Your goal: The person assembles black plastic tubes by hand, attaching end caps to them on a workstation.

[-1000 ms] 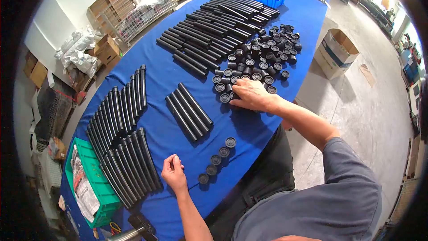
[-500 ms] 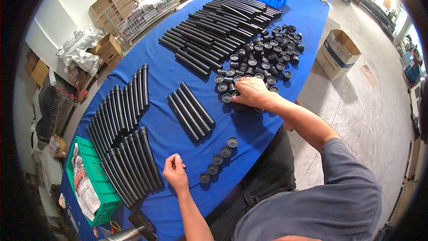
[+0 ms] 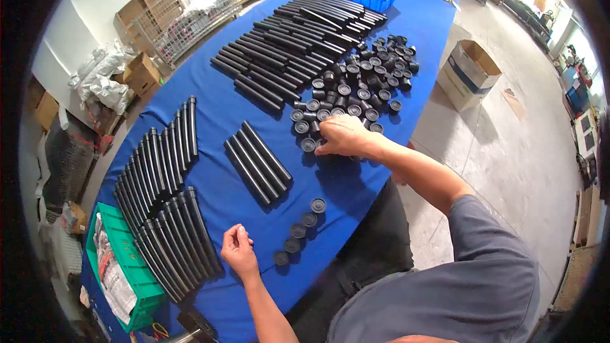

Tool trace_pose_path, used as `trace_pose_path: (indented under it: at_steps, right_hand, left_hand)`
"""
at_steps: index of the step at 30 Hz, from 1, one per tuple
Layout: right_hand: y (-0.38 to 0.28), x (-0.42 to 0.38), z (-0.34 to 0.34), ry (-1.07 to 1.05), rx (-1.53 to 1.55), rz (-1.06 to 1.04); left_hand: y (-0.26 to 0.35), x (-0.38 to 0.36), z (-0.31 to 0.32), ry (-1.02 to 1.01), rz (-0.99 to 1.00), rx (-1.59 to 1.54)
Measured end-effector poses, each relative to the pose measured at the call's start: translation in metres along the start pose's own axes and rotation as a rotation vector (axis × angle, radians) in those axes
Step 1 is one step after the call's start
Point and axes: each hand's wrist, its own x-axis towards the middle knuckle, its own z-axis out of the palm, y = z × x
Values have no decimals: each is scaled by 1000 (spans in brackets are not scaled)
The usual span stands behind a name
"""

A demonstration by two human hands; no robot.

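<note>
The right hand (image 3: 344, 135) is bent over the near edge of a pile of round black plastic caps (image 3: 363, 94), grip impossible to tell, with parallel black plastic tubes (image 3: 260, 161) leftward, slanting far-left to near-right, and the left hand (image 3: 239, 251) curled closed nearer.

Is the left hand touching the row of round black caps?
No, blue cloth shows between the left hand and those caps.

Dark grey short-sleeved shirt (image 3: 438, 292); black trousers (image 3: 380, 241).
</note>
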Motion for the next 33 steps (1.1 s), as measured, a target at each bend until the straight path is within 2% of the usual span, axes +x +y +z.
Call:
trace_pose_path:
  at_steps: [2, 4, 7, 10, 14, 17, 23, 29, 32, 33]
  right_hand:
    - [1, 2, -15, 86, -12, 26]
    - [13, 12, -4, 269, 15, -112]
    - [17, 21, 10, 168, -78, -165]
    - [18, 25, 18, 123, -74, -119]
    - [19, 22, 13, 171, -35, -165]
    - [25, 20, 10, 247, 127, -144]
    - [33, 36, 15, -26, -6, -60]
    - [29, 38, 12, 15, -23, -75]
    - [36, 43, 14, 197, -107, -182]
    - [30, 43, 5, 248, -77, -118]
  left_hand:
    - [-3, 1, -1, -1, -9, -6]
    - [-7, 2, -1, -6, 6, 1]
    - [-5, 1, 0, -9, 17, 12]
    - [0, 0, 0, -6, 11, 11]
    - [-4, 1, 0, -12, 20, -3]
    - [2, 0, 1, 2, -4, -21]
    - [2, 0, 0, -8, -8, -2]
    - [2, 0, 0, -8, 13, -2]
    - [-2, 1, -1, -11, 1, -27]
    - [-2, 1, -1, -8, -3, -23]
